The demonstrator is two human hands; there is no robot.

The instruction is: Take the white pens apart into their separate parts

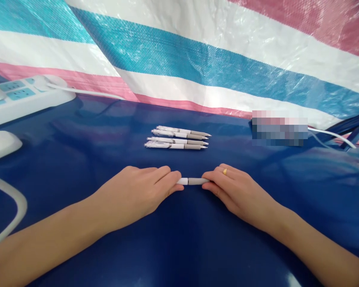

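Between my two hands a white pen with a grey grip [194,181] lies level, pointing left to right. My left hand [143,187] pinches its white barrel end, and the fingers cover that end. At the grip's far end, my right hand [235,185] pinches the tip side and hides the point; a gold ring [225,172] sits on one finger. Beyond the hands, several similar pens [179,137] lie side by side on the blue table [179,243], their tips toward the right and their clear clips toward the left.
A white power strip [32,95] with blue sockets stands at the back left, its cable running behind. Nearer on the left are a white plug-like object [2,145] and a thick white cord [18,199]. A blurred-out item [279,127] lies back right, before a striped plastic sheet [179,48].
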